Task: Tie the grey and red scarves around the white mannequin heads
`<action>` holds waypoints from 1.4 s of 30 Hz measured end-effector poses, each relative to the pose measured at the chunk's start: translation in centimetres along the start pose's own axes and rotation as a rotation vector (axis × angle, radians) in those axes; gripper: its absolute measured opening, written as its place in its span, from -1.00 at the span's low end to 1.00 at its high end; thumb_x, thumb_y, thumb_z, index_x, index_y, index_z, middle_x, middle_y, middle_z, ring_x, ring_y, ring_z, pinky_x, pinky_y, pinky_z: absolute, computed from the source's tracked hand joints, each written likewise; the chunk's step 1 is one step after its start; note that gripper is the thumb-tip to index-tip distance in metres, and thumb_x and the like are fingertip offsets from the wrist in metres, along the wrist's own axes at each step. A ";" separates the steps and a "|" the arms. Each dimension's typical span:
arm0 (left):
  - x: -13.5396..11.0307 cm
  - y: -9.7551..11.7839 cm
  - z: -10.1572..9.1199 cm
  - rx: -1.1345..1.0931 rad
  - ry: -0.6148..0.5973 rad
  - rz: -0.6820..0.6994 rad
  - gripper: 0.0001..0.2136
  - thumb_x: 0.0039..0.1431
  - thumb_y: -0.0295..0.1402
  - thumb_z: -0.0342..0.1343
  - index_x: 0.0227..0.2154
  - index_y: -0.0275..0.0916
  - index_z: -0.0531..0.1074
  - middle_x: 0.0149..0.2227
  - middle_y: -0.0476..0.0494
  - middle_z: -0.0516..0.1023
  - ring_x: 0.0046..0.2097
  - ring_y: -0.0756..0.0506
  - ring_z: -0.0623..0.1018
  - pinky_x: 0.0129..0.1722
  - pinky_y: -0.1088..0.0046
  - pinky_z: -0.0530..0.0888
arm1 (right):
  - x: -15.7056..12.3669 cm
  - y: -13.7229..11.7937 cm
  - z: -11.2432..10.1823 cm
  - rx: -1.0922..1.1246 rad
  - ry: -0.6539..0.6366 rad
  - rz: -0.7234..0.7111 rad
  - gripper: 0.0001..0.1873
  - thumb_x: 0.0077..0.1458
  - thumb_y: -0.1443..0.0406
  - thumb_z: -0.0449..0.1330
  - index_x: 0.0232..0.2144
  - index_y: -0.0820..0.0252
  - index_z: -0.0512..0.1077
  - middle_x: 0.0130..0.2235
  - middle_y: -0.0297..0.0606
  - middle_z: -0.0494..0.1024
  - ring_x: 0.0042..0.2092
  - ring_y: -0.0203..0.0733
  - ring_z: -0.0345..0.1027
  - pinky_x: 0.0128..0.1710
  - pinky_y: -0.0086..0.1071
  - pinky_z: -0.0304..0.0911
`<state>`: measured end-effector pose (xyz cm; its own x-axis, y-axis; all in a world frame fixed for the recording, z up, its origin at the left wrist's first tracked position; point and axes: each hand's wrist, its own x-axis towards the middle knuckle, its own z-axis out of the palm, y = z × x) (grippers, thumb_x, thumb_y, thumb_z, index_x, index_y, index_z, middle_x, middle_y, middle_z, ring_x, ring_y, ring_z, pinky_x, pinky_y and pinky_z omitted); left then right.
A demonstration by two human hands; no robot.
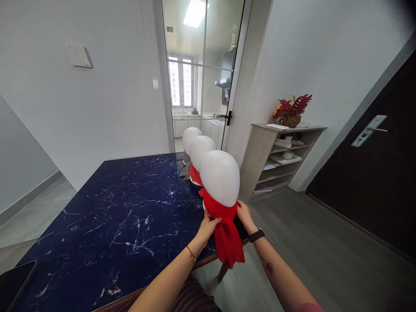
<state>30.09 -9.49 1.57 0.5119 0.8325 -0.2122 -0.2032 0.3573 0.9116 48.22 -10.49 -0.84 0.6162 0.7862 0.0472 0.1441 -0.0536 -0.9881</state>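
A smooth white egg-shaped mannequin head (221, 178) stands at the table's right edge with a red scarf (228, 242) wrapped round its neck. The scarf's loose ends hang down in front, over the edge. My left hand (207, 226) grips the scarf at the neck's left side, thumb laid across the cloth. On the opposite side, my right hand (244, 215) has its fingers bent against the scarf, with the fingertips partly hidden. Behind stand a second white head (202, 151) with a red scarf (195, 175) and a third head (191, 138) with a grey-brown scarf (185, 171).
The heads line the right side of a dark blue marbled table (130, 216). A dark phone-like device (16, 281) lies at its near left corner. Right of the table stands a low shelf (264, 158) bearing a basket of red leaves (290, 115). A glass door (203, 78) is behind.
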 end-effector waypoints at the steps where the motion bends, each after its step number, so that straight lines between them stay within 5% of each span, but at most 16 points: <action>1: 0.1 -0.3 -0.1 0.020 0.006 -0.001 -0.37 -0.10 -0.43 0.18 0.11 -0.18 0.17 -0.07 -0.23 0.51 -0.04 -0.15 0.50 -0.02 0.31 0.38 | 0.0 0.0 -0.2 -0.074 0.033 -0.014 -0.74 -0.16 0.17 0.16 -0.44 0.22 0.49 -0.29 -0.08 0.57 -0.21 -0.02 0.38 -0.21 -0.26 0.22; 7: -0.5 -1.0 0.3 -0.024 0.000 0.006 -0.27 -0.10 -0.43 0.18 0.18 -0.15 0.05 -0.04 -0.23 0.49 -0.09 -0.12 0.52 -0.04 0.34 0.40 | -1.5 -0.2 -0.5 -0.406 0.125 -0.027 -0.75 -0.05 0.29 0.06 -0.40 0.23 0.51 -0.20 0.02 0.51 -0.08 0.00 0.32 -0.13 -0.31 0.13; 13: -3.7 -0.8 1.5 -0.168 -0.031 -0.074 -0.20 -0.07 -0.45 0.14 0.24 -0.12 -0.10 -0.07 -0.19 0.51 -0.16 -0.07 0.54 -0.11 0.39 0.41 | -2.0 0.0 0.0 -0.473 0.171 -0.050 -0.71 0.01 0.29 0.02 -0.33 0.26 0.51 -0.20 0.00 0.50 -0.10 -0.08 0.32 -0.14 -0.37 0.12; 17: -7.1 0.0 1.1 -0.130 -0.113 -0.153 -0.30 -0.08 -0.43 0.15 0.18 -0.15 0.07 -0.02 -0.19 0.48 -0.12 -0.06 0.52 -0.10 0.42 0.38 | -1.6 -0.2 -0.6 -0.395 0.255 -0.047 -0.70 0.02 0.24 0.00 -0.35 0.27 0.49 -0.24 -0.03 0.52 -0.16 -0.11 0.33 -0.17 -0.37 0.16; 21: -9.7 1.7 -3.9 0.129 -0.354 -0.225 -0.46 -0.12 -0.37 0.24 0.01 -0.19 0.36 0.05 -0.26 0.42 0.00 -0.12 0.46 -0.01 0.38 0.33 | -4.5 -1.0 -0.8 -0.260 0.535 -0.059 -0.58 0.12 0.20 -0.12 -0.13 0.35 0.34 -0.13 0.01 0.44 -0.13 -0.12 0.30 -0.16 -0.33 0.17; 24: -9.1 3.7 -10.1 0.420 -0.228 -0.096 -0.52 -0.13 -0.28 0.24 -0.07 -0.26 0.43 -0.03 -0.31 0.49 -0.04 -0.17 0.49 -0.04 0.31 0.37 | -9.7 -2.6 1.8 -0.103 0.721 -0.278 -0.64 0.15 0.14 -0.05 -0.13 0.28 0.28 -0.19 -0.10 0.42 -0.20 -0.17 0.29 -0.19 -0.34 0.18; 26: -7.7 5.2 -14.4 0.599 -0.051 0.092 -0.62 -0.12 -0.23 0.20 -0.21 -0.32 0.48 -0.18 -0.30 0.56 -0.14 -0.18 0.53 -0.07 0.28 0.39 | -13.1 -3.9 5.5 -0.080 0.480 -0.426 -0.72 0.18 0.15 -0.04 -0.25 0.22 0.31 -0.30 -0.20 0.43 -0.29 -0.23 0.31 -0.25 -0.40 0.20; 29: -5.7 7.0 -20.2 0.835 0.271 0.378 -0.66 -0.02 -0.18 0.05 -0.24 -0.30 0.45 -0.24 -0.24 0.56 -0.20 -0.18 0.53 -0.12 0.26 0.42 | -16.0 -5.8 13.0 -0.174 -0.247 -0.551 -0.78 0.21 0.22 -0.04 -0.22 0.15 0.36 -0.36 -0.32 0.47 -0.38 -0.31 0.33 -0.35 -0.48 0.21; 31: -5.1 7.4 -23.5 0.972 0.442 0.522 -0.66 0.02 -0.20 -0.02 -0.21 -0.28 0.43 -0.23 -0.23 0.54 -0.23 -0.18 0.52 -0.15 0.25 0.42 | -16.1 -6.5 18.5 -0.233 -0.474 -0.597 -0.79 0.18 0.28 0.01 -0.14 0.12 0.35 -0.35 -0.35 0.50 -0.34 -0.32 0.38 -0.31 -0.51 0.22; 34: -5.7 7.0 -27.2 1.116 0.605 0.616 -0.69 0.05 -0.25 -0.10 -0.24 -0.28 0.42 -0.25 -0.24 0.51 -0.25 -0.18 0.50 -0.19 0.26 0.42 | -15.3 -6.9 25.9 -0.407 -0.630 -0.580 -0.74 0.14 0.31 0.07 -0.08 0.12 0.33 -0.35 -0.37 0.55 -0.31 -0.32 0.44 -0.29 -0.53 0.24; 37: -6.8 6.1 -29.0 1.184 0.674 0.630 -0.72 0.07 -0.28 -0.14 -0.29 -0.27 0.41 -0.28 -0.24 0.50 -0.25 -0.18 0.49 -0.20 0.28 0.41 | -15.5 -6.9 30.7 -0.546 -0.627 -0.529 -0.74 0.13 0.30 0.07 -0.11 0.17 0.39 -0.31 -0.24 0.58 -0.25 -0.19 0.47 -0.26 -0.42 0.27; 42: -7.7 5.6 -29.0 1.236 0.669 0.589 -0.74 0.07 -0.31 -0.18 -0.36 -0.25 0.40 -0.33 -0.24 0.48 -0.26 -0.20 0.48 -0.20 0.24 0.40 | -17.4 -6.5 32.3 -0.582 -0.550 -0.541 -0.71 0.19 0.30 -0.05 -0.18 0.20 0.45 -0.18 -0.11 0.56 -0.17 -0.09 0.45 -0.21 -0.31 0.28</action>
<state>0.77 -1.65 -1.94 0.0805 0.8794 0.4692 0.7406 -0.3678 0.5624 11.55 -3.93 0.03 -0.0742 0.9645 0.2533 0.7543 0.2204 -0.6184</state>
